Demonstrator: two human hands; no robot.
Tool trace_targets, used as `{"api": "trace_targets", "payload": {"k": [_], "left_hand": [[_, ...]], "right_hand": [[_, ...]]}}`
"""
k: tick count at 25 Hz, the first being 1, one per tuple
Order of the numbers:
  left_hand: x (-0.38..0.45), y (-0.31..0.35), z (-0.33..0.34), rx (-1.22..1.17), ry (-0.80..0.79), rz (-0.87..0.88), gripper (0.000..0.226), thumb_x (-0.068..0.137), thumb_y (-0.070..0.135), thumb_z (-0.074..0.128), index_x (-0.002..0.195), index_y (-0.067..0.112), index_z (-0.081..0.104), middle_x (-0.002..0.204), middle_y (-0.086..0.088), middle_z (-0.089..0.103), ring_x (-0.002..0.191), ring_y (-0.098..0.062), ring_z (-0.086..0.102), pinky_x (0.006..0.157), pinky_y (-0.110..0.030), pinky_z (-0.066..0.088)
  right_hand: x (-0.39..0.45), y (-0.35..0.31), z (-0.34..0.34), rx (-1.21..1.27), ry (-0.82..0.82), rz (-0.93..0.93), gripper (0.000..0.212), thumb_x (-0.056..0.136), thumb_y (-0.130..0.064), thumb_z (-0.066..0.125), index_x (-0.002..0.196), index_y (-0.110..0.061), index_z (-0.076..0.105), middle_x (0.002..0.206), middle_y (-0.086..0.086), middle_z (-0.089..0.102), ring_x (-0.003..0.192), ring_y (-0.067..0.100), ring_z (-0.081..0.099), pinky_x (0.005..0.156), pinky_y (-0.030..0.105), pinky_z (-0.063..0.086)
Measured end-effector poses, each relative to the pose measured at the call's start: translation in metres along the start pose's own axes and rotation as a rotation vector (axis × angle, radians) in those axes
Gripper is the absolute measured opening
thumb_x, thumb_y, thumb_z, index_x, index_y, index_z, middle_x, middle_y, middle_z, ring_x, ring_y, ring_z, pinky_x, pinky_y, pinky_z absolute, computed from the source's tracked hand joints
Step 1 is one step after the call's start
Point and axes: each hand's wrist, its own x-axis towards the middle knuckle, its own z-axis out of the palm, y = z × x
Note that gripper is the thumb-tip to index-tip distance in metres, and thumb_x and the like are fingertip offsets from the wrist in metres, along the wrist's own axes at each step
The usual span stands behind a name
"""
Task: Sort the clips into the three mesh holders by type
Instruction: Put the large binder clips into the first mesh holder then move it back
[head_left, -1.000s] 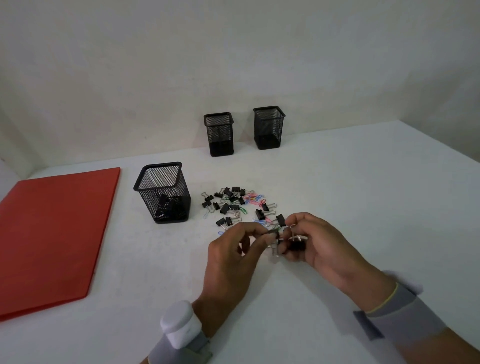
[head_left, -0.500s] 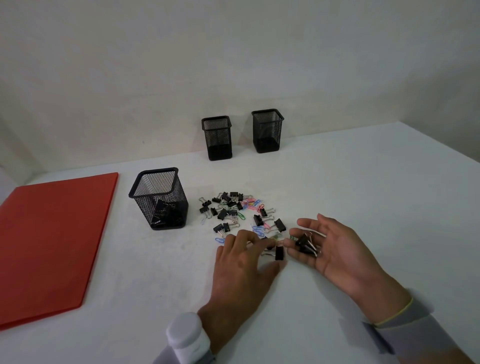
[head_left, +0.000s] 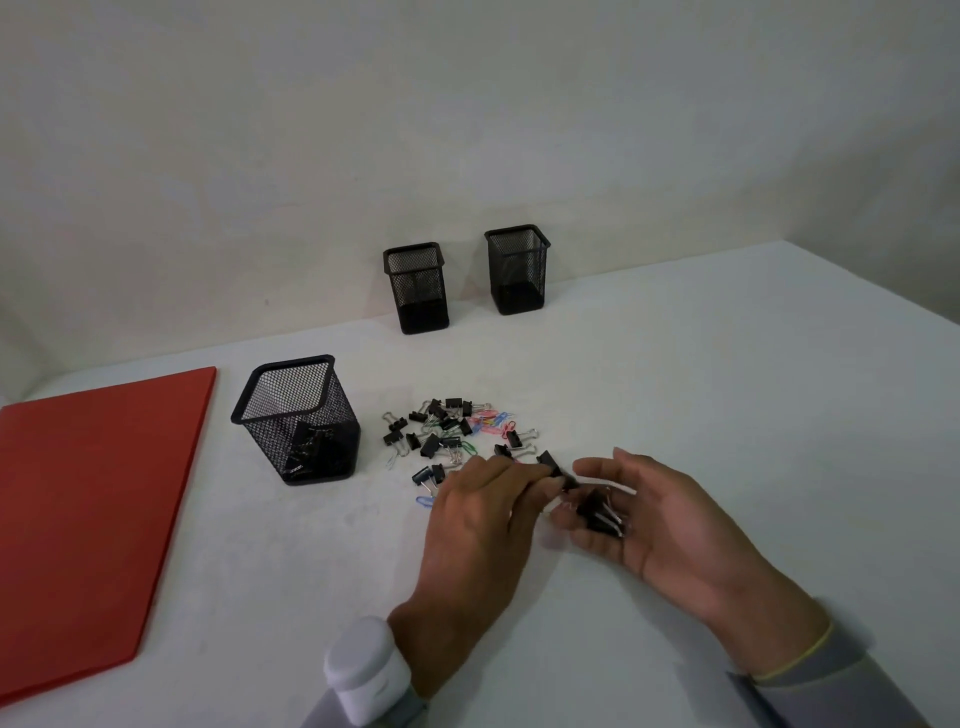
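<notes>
The right hand (head_left: 660, 514) lies open with the palm up, like a little bowl. A small bunch of black binder clips (head_left: 602, 514) rests in it. The left hand (head_left: 483, 525) is palm down, and its fingertips (head_left: 550, 480) pinch one more black binder clip (head_left: 563, 477) right at the edge of the right hand's fingers.

These clips look tiny and light. I think they are hard, with a black folded metal body and thin silver wire handles. The body is smooth, so it could slip. The wire handles make a good place to pinch. They would not break if dropped, but they might bounce and skip away.

The pile of clips (head_left: 457, 434) sits on the white table (head_left: 727, 389) just past the left hand. It has black binder clips mixed with bendy wire paper clips in pink, blue and green. Those are flat and thin, so they may be harder to pick up off the smooth top.

To the left of the pile, quite near, stands the near mesh holder (head_left: 296, 421). It is black, square and full of small holes, and some dark clips are already inside. Behind the pile, well apart, stand the middle mesh holder (head_left: 418, 288) and the far right mesh holder (head_left: 519, 270). I cannot tell what is in them.

Far left of the pile lies a flat red folder (head_left: 88, 509).
</notes>
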Motion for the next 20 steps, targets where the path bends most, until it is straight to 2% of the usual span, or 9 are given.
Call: {"api": "trace_targets", "payload": {"k": [3, 5, 6, 8, 10, 13, 17, 20], "left_hand": [[0.008, 0.005, 0.005, -0.018, -0.077, 0.077, 0.026, 0.093, 0.014, 0.055, 0.115, 0.024, 0.065, 0.095, 0.006, 0.069, 0.083, -0.016, 0.058, 0.072, -0.040, 0.050], [0.006, 0.000, 0.006, -0.008, -0.088, 0.064, 0.037, 0.088, 0.006, 0.053, 0.119, 0.022, 0.063, 0.108, 0.005, 0.068, 0.096, -0.017, 0.060, 0.080, -0.039, 0.051], [0.004, -0.004, 0.005, 0.013, -0.074, 0.035, 0.033, 0.089, 0.009, 0.054, 0.117, 0.023, 0.063, 0.109, 0.005, 0.066, 0.099, -0.016, 0.059, 0.082, -0.037, 0.051], [-0.001, -0.012, 0.000, 0.107, -0.082, -0.039, 0.022, 0.091, 0.028, 0.055, 0.112, 0.027, 0.064, 0.109, 0.008, 0.062, 0.099, -0.013, 0.055, 0.083, -0.034, 0.049], [-0.006, -0.018, -0.004, 0.221, -0.183, -0.066, 0.030, 0.091, 0.047, 0.047, 0.112, 0.031, 0.063, 0.111, 0.010, 0.058, 0.100, -0.011, 0.052, 0.084, -0.031, 0.048], [-0.010, -0.023, -0.009, 0.234, -0.287, -0.062, 0.033, 0.092, 0.051, 0.045, 0.117, 0.034, 0.059, 0.115, 0.013, 0.056, 0.105, -0.008, 0.047, 0.089, -0.027, 0.043], [-0.007, -0.023, -0.013, 0.180, -0.192, -0.067, 0.032, 0.086, 0.044, 0.061, 0.115, 0.031, 0.057, 0.108, 0.012, 0.060, 0.099, -0.007, 0.051, 0.086, -0.023, 0.042], [0.000, -0.014, -0.017, 0.121, -0.040, -0.025, 0.033, 0.083, 0.046, 0.061, 0.110, 0.027, 0.056, 0.101, 0.013, 0.059, 0.090, -0.005, 0.052, 0.080, -0.022, 0.045]], "right_hand": [[0.001, 0.003, 0.003, 0.026, -0.076, 0.055, 0.040, 0.095, -0.030, 0.045, 0.111, 0.000, 0.064, 0.097, 0.024, 0.067, 0.080, 0.037, 0.069, 0.079, 0.050, 0.058], [0.001, 0.003, 0.004, 0.055, -0.081, 0.045, 0.039, 0.094, -0.027, 0.045, 0.112, 0.003, 0.064, 0.102, 0.026, 0.066, 0.084, 0.039, 0.068, 0.076, 0.048, 0.060], [0.001, 0.002, 0.003, 0.074, -0.069, 0.033, 0.037, 0.095, -0.024, 0.044, 0.111, 0.004, 0.063, 0.101, 0.027, 0.066, 0.085, 0.040, 0.066, 0.074, 0.047, 0.061], [-0.001, -0.001, 0.002, 0.095, -0.027, 0.008, 0.029, 0.095, -0.019, 0.044, 0.108, 0.000, 0.062, 0.093, 0.025, 0.065, 0.083, 0.040, 0.066, 0.070, 0.044, 0.061], [-0.002, -0.002, 0.001, 0.124, 0.023, -0.028, 0.020, 0.096, -0.015, 0.044, 0.101, -0.005, 0.061, 0.080, 0.020, 0.064, 0.074, 0.036, 0.067, 0.065, 0.039, 0.062], [-0.002, -0.002, 0.001, 0.188, 0.069, -0.045, 0.014, 0.097, -0.017, 0.046, 0.095, -0.008, 0.056, 0.070, 0.014, 0.059, 0.066, 0.031, 0.067, 0.056, 0.033, 0.060], [-0.005, -0.004, 0.004, 0.225, 0.030, 0.040, 0.026, 0.097, -0.026, 0.046, 0.102, -0.005, 0.059, 0.078, 0.019, 0.062, 0.065, 0.032, 0.067, 0.053, 0.033, 0.059], [-0.004, -0.003, 0.005, 0.202, -0.019, 0.115, 0.033, 0.095, -0.029, 0.047, 0.110, -0.003, 0.060, 0.085, 0.022, 0.064, 0.066, 0.032, 0.066, 0.051, 0.033, 0.058]]}}
